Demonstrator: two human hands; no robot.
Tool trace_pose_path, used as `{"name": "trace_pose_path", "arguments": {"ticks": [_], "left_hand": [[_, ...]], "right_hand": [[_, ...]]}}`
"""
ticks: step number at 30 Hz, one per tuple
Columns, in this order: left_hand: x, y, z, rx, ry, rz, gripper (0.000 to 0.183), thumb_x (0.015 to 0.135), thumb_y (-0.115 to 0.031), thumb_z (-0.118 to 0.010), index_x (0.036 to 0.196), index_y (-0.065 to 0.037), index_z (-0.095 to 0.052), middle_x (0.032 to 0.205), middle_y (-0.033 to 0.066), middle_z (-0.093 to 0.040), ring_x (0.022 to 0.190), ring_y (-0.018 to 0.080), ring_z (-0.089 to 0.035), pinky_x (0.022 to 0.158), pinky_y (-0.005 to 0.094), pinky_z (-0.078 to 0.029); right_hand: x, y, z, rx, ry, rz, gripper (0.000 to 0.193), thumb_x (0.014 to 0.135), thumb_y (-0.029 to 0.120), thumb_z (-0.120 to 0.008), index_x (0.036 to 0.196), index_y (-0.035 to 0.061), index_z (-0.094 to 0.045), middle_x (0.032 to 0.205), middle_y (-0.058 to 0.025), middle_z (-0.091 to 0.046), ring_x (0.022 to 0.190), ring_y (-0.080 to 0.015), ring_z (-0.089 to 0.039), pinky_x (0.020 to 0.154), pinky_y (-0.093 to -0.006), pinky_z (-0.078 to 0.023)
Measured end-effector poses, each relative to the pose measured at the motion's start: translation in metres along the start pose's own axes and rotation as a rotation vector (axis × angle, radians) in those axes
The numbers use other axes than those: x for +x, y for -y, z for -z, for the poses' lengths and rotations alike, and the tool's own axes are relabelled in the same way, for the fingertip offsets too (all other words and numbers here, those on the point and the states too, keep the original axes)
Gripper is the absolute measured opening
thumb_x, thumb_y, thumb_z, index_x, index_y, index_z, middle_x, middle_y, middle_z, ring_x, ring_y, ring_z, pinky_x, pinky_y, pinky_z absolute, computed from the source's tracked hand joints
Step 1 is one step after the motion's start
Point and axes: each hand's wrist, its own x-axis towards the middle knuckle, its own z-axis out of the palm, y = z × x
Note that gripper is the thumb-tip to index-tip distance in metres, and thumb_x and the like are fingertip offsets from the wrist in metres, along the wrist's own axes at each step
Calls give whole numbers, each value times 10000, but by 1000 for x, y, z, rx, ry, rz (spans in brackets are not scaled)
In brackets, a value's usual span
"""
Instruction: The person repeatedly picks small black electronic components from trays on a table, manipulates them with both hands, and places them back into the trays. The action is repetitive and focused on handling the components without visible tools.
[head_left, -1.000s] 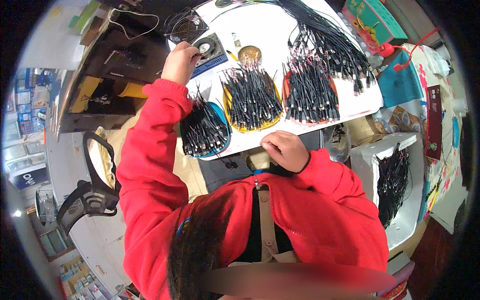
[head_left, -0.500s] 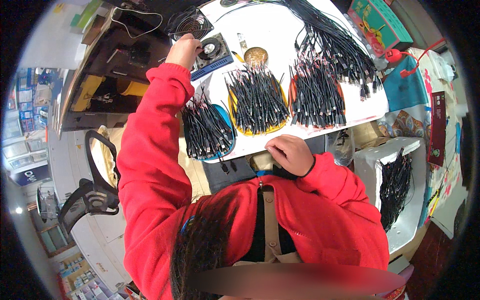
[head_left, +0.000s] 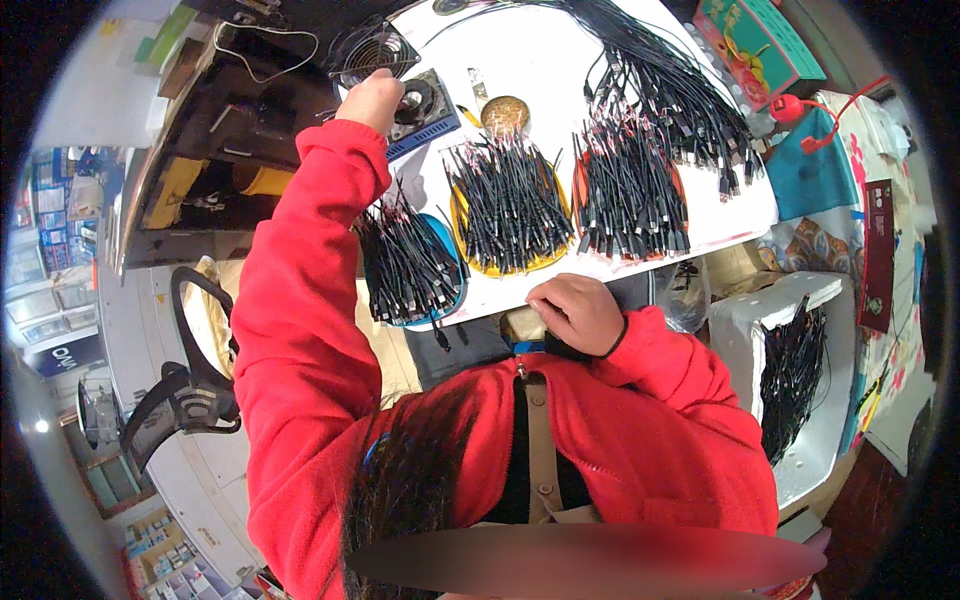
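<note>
White table point(head_left: 560, 60), fan unit point(head_left: 425, 100) under left grip point(head_left: 372, 98)

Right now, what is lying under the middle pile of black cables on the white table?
A yellow tray lies under the middle pile of black cables on the white table. Only its rim shows; the cables cover its middle.

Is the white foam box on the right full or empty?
Partly filled. The white foam box is open at the top, and a bundle of black cables lies inside, with bare white wall showing beside it.
</note>
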Motion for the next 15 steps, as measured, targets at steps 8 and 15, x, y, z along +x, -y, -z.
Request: {"name": "trace_pose_path", "arguments": {"ticks": [8, 15], "left_hand": [[-13, -18, 26, -119, -128, 55, 84, 743, -78, -661, 799, -16, -667, 807, 154, -578, 800, 344, -609, 706, 410, -488], [-99, -106, 107, -541, -580, 26, 102, 733, -45, -708, 823, -20, -669, 807, 113, -621, 714, 249, -620, 631, 303, -488]], "right_hand": [[-3, 3, 2, 19, -25, 4, 102, 854, 138, -564, 860, 37, -579, 762, -126, -597, 702, -303, -589, 634, -382, -462], [-2, 33, 14, 215, -10, -253, 140, 905, 116, -536, 888, 5, -620, 751, -59, -604, 642, -128, -566, 578, -264, -439]]}}
